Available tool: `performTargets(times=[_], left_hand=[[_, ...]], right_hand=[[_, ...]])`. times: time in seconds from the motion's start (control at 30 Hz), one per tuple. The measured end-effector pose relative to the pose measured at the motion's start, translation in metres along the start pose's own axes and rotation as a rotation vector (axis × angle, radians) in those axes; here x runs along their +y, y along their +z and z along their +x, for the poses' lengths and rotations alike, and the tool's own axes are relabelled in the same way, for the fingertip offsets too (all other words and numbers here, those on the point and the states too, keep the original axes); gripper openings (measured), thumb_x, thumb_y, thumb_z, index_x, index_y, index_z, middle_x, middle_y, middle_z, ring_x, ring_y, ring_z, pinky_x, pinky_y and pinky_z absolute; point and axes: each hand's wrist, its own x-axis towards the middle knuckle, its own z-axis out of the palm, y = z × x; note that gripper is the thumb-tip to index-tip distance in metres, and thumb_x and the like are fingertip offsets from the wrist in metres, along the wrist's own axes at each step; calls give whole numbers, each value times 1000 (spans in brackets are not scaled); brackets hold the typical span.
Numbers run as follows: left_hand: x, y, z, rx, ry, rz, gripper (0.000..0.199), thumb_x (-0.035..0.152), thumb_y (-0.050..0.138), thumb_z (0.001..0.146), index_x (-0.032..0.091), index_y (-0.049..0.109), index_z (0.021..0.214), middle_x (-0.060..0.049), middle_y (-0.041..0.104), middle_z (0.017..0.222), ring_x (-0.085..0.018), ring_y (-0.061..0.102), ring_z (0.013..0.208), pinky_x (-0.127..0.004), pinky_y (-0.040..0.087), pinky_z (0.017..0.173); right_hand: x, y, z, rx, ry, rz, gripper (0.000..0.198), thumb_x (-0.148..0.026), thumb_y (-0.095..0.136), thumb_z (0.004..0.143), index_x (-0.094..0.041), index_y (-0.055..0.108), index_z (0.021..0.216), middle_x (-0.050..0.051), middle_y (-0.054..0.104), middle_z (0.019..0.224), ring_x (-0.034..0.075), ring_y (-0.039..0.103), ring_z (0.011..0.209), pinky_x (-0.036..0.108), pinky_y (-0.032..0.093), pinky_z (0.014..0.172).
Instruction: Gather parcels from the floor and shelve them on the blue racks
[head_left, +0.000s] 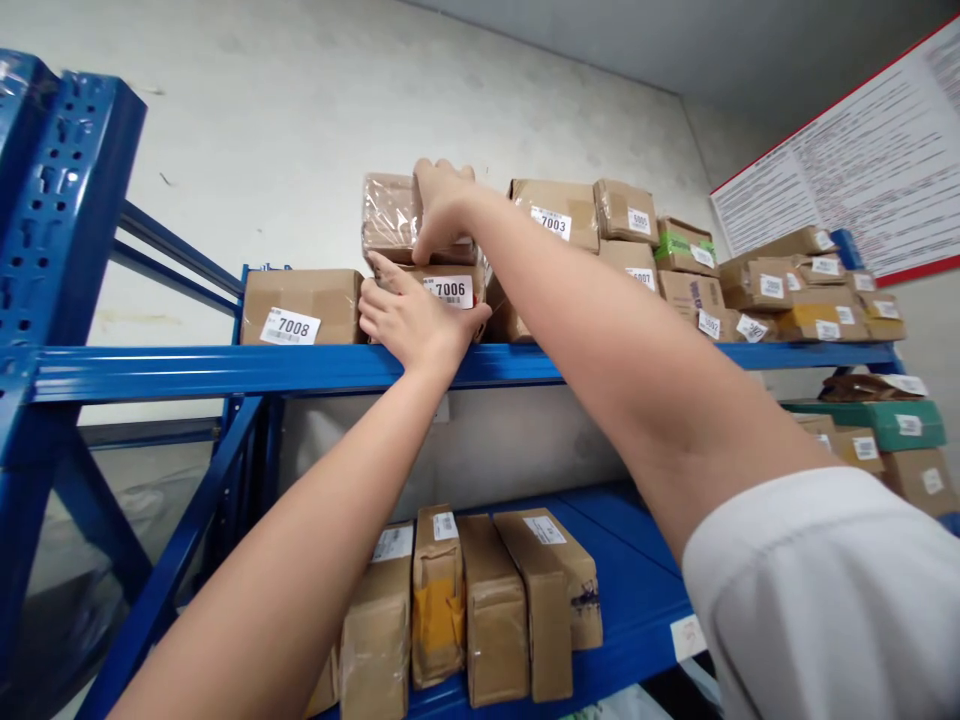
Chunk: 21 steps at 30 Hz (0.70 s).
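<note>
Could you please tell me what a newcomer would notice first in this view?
Two bare arms reach up to the top blue shelf: the right hand grips a taped parcel stacked on the box labelled 7006, which the left hand touches. Left of them sits box 7008; to the right, more numbered parcels crowd the shelf.

Top shelf (225, 365): box 7008 (300, 306) left of box 7006 (450, 288), taped parcel (390, 215) stacked on 7006, box 7003 (556, 212) to its right.

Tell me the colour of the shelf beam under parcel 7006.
Blue, seen best in the head view: the shelf beam under parcel 7006.
</note>
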Motion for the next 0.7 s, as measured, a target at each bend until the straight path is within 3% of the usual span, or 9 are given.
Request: performTargets(times=[0.17, 0.27, 0.4, 0.53, 0.7], left_hand=[[-3, 1, -4, 63, 70, -2, 140, 62, 85, 53, 7, 8, 155, -28, 29, 153, -42, 30, 144, -55, 22, 121], [-4, 2, -3, 79, 74, -3, 138, 63, 85, 52, 9, 9, 155, -27, 28, 154, -42, 27, 145, -56, 21, 121], [-1, 3, 5, 47, 56, -3, 140, 58, 87, 52, 8, 6, 155, -28, 27, 153, -44, 25, 146, -59, 18, 122], [7, 2, 13, 23, 49, -3, 142, 58, 88, 52, 7, 4, 155, -28, 25, 154, -45, 22, 148, -60, 15, 124], [11, 8, 16, 39, 56, -18, 145, 57, 89, 50, 5, 5, 156, -28, 25, 154, -46, 23, 146, -59, 18, 124]], right_hand=[[11, -12, -38, 149, -175, -40, 89, -43, 85, 57, -29, 44, 134, 4, 44, 144, 35, 38, 134, 44, 53, 97], [23, -28, -43, 275, -271, 18, 85, -39, 81, 57, -24, 46, 133, 2, 48, 139, 27, 42, 127, 36, 49, 99], [43, -51, -26, 438, -280, 93, 92, -36, 82, 55, -12, 45, 136, 3, 50, 138, 20, 42, 121, 28, 38, 107], [73, -73, -5, 534, -250, -29, 110, -49, 78, 56, 3, 37, 144, 11, 42, 148, 24, 34, 138, 26, 17, 117], [107, -86, 15, 564, -332, -50, 105, -48, 73, 59, 6, 41, 143, 8, 47, 146, 20, 39, 134, 18, 24, 111]])
